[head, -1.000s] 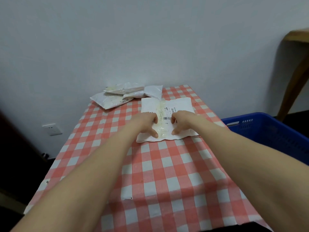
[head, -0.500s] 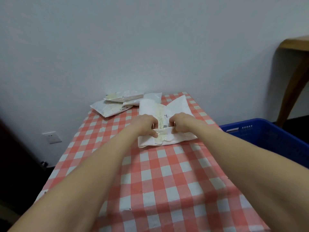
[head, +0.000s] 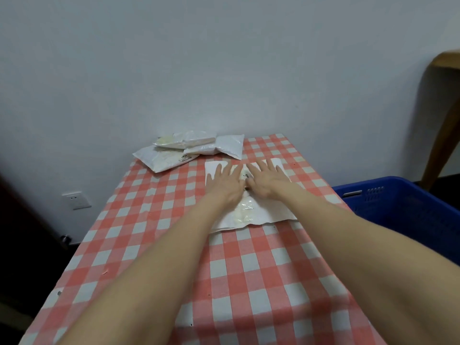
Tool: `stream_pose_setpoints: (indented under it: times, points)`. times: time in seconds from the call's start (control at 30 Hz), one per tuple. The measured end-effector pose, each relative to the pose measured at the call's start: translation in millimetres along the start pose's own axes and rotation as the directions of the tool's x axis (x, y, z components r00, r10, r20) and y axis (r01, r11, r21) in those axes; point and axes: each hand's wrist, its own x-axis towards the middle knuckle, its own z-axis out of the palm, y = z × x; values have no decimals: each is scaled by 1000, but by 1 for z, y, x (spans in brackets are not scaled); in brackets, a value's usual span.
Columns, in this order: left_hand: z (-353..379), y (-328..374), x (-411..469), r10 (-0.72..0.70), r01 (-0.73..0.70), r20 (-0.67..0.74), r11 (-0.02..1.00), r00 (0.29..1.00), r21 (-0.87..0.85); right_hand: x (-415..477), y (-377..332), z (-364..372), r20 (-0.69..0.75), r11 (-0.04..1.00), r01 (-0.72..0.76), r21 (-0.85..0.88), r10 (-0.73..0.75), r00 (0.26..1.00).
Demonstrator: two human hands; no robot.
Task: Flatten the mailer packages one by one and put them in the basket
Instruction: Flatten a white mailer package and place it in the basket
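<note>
Seen from the head camera, a white mailer (head: 251,210) lies on the checked surface (head: 249,270), a bit past the middle and toward the right side. Both hands sit on its far half, side by side. The left hand (head: 225,181) has its fingers (head: 219,170) straight and spread, pressing down. The right hand (head: 267,178) does the same with its fingers (head: 270,164). Neither hand grips anything. The mailer is right under the fingers. Its near half, with a lumpy yellowish patch, sticks out toward the person below the wrists. Its long side runs from the person toward the wall, with the short ends near and far. The blue basket (head: 398,205) stands off the right edge of the surface and lower down, so the right hand is the nearer one to it. I think the mailer is nearly flat and will have to go sideways to the right next. A pile of other mailers (head: 189,150) sits at the far left corner, by the wall.
</note>
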Motion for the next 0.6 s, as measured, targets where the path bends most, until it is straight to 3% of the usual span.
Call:
stream_pose_setpoints:
  times: [0.13,0.6]
  points:
    - [17,0,-1,-32,29,80,999,996,41,3,4,22,57,999,-15,-43,17,998]
    - [26,-3,2,-59,60,84,998,995,-4,5,9,38,43,1000,-27,0,27,999]
